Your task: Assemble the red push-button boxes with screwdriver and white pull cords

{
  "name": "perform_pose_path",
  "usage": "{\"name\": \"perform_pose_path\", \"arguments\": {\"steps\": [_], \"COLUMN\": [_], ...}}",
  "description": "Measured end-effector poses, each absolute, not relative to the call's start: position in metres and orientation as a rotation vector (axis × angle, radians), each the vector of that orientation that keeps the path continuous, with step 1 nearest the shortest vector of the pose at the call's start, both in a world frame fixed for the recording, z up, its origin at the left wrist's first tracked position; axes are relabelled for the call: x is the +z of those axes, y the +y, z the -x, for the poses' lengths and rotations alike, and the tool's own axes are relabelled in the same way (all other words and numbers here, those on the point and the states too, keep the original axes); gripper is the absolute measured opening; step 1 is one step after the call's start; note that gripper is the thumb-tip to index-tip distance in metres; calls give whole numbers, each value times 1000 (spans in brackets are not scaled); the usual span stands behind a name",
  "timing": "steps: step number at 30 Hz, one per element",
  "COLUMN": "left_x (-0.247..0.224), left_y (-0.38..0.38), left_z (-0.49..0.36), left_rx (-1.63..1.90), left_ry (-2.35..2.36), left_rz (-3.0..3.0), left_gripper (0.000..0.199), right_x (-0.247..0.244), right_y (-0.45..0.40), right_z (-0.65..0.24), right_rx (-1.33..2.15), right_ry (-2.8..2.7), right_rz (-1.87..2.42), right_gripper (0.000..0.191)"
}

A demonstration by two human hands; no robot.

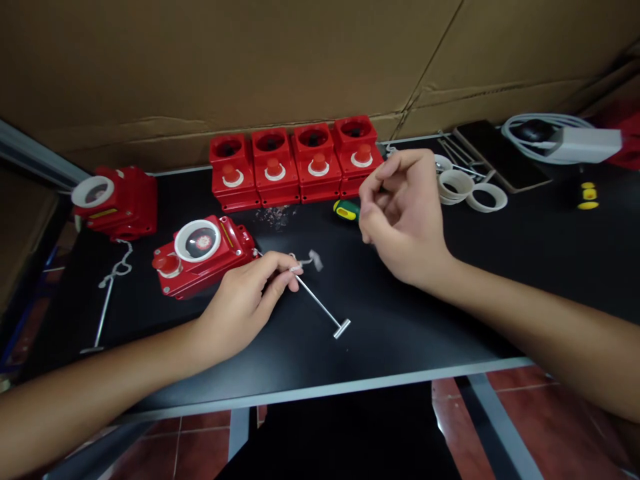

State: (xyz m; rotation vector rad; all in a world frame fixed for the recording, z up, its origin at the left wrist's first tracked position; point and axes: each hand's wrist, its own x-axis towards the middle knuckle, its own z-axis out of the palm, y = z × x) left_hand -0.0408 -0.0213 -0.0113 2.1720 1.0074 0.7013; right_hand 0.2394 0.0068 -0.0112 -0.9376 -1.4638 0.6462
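My left hand (245, 303) pinches the upper end of a small metal hammer (320, 301), a thin rod with a cylindrical crosspiece pointing toward the table's front. Past my fingertips, a pale cord or chain end (314, 260) sticks out, slightly blurred. Just left of this hand lies a red call-point box (207, 277) with a white ring around a round clear window and a red knob. My right hand (407, 220) is raised over the table with fingers curled toward the thumb; whatever sits at its fingertips is hidden. Beside it lies a green-and-yellow screwdriver handle (346, 210).
Several red housings (280, 183) stand in a row at the back. Another red box (133, 207) with a chained hammer (104, 313) is at left. White rings (487, 198), metal rods (463, 157), a dark slab (503, 157) and a white adapter with cable (583, 145) lie right.
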Motion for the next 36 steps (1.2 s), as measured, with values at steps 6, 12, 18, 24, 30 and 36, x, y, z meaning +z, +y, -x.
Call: {"name": "perform_pose_path", "arguments": {"steps": [6,12,18,24,30,36], "left_x": [-11,-11,-8,-6,-5,-4], "left_y": [-21,-18,-19,-18,-18,-18], "left_z": [40,40,40,38,38,39], "left_rx": [809,837,795,725,680,642], "left_ry": [1052,1027,1011,1005,957,964], "left_rz": [-1980,-1863,-1846,-1966,-2107,-2141], "left_gripper": [11,8,38,19,17,20], "right_x": [-6,-5,17,45,66,44], "right_y": [-24,-37,-11,33,63,80], "right_z": [-238,-228,-246,-291,-366,-435], "right_rx": [198,316,504,165,-199,-255], "right_ry": [-2260,-2751,-2408,-1682,-1454,-1743], "right_rz": [965,1096,1154,1089,1479,2471], "right_gripper": [24,29,38,35,37,40]}}
